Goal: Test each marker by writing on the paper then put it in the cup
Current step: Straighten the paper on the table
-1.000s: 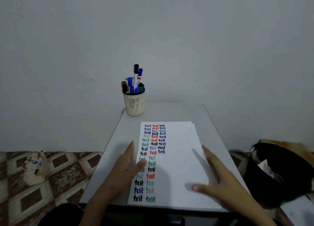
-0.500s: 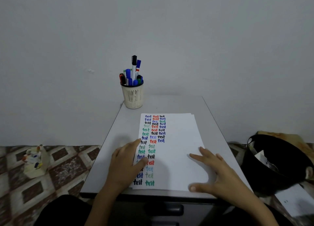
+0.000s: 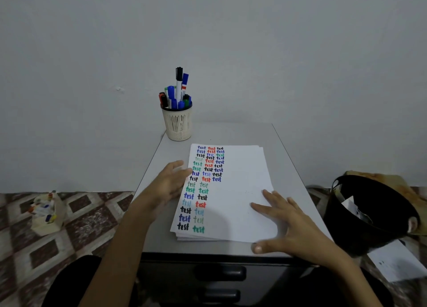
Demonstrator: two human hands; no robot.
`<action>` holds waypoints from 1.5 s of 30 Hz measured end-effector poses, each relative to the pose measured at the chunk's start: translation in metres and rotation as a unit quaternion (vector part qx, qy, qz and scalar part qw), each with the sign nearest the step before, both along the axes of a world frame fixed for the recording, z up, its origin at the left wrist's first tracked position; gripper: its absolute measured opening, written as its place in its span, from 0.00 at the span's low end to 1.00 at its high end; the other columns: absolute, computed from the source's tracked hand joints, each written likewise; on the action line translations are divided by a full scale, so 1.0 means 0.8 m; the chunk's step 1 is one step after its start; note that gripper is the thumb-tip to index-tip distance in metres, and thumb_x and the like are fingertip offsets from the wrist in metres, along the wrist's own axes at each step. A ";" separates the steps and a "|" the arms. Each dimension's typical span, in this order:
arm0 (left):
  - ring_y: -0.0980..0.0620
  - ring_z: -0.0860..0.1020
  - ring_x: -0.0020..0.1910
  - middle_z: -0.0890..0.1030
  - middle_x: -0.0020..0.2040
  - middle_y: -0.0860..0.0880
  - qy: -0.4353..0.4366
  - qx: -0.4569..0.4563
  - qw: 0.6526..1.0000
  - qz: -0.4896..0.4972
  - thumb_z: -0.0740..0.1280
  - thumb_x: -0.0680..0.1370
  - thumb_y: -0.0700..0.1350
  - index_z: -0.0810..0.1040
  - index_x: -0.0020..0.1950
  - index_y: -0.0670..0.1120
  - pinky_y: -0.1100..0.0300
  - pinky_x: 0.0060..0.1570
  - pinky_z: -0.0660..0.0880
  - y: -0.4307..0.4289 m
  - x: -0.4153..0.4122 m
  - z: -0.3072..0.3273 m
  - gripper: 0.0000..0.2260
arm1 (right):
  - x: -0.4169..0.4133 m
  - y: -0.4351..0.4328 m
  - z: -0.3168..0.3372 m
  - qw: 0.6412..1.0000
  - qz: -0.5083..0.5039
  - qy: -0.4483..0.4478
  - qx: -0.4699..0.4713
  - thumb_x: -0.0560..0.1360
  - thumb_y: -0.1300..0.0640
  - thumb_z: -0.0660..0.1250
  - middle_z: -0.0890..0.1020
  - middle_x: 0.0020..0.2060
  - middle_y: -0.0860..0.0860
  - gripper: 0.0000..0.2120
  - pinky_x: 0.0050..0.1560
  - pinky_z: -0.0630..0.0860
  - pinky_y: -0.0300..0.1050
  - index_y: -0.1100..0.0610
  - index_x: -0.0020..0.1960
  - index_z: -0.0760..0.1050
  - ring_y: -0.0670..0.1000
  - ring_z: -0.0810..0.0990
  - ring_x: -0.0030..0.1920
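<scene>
A grey tabletop (image 3: 284,159) stands against a plain wall, with dark drawer handles (image 3: 221,272) showing below its front edge. On the patterned floor (image 3: 80,219), at 3 o'clock from the tabletop, sits a black bin (image 3: 369,214) with scraps of paper inside.

A stack of white paper (image 3: 240,191) lies along the middle of the tabletop. Its left part is covered with columns of the word "test" in black, blue, red and green.

The left hand (image 3: 168,186), slightly blurred, lies at 9 o'clock of the paper with its fingers loosely extended, fingertips at the sheet's left edge, holding nothing. The right hand (image 3: 291,228) rests at 4 o'clock of the paper, fingers spread flat on the sheet and the thumb stretched along its near edge.

A cream slotted cup (image 3: 177,126) stands at 11 o'clock on the tabletop, just beyond the paper. It holds all the markers (image 3: 179,85) in view, capped and upright.

A small pale pouch (image 3: 46,214) of coloured bits lies on the floor at 9 o'clock.
</scene>
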State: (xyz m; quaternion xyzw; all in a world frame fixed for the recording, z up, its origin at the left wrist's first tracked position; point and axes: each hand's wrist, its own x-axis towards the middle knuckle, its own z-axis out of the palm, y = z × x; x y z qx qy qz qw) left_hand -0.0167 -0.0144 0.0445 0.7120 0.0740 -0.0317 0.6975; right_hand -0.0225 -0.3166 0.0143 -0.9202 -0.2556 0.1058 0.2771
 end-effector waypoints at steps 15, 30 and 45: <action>0.36 0.80 0.51 0.82 0.52 0.39 0.046 -0.062 0.996 -0.042 0.66 0.75 0.51 0.75 0.60 0.42 0.39 0.57 0.73 -0.010 0.024 0.003 0.18 | -0.001 0.000 0.000 1.000 0.005 -0.010 -0.010 0.57 0.25 0.69 0.47 0.76 0.35 0.43 0.75 0.34 0.43 0.32 0.70 0.62 0.34 0.38 0.74; 0.38 0.82 0.45 0.80 0.56 0.42 -0.157 -0.072 0.985 -0.007 0.63 0.76 0.34 0.64 0.64 0.51 0.49 0.37 0.80 -0.016 0.010 0.002 0.21 | 0.081 0.045 0.032 0.820 -0.207 0.173 0.505 0.65 0.53 0.79 0.82 0.58 0.53 0.36 0.60 0.77 0.57 0.54 0.69 0.69 0.54 0.83 0.56; 0.44 0.81 0.50 0.80 0.56 0.45 -0.316 -0.053 0.943 0.089 0.67 0.73 0.41 0.66 0.64 0.52 0.50 0.42 0.80 -0.008 0.032 0.068 0.22 | 0.086 0.088 0.132 0.842 -0.139 -0.085 0.514 0.72 0.58 0.73 0.86 0.44 0.44 0.10 0.42 0.79 0.36 0.50 0.52 0.80 0.44 0.84 0.45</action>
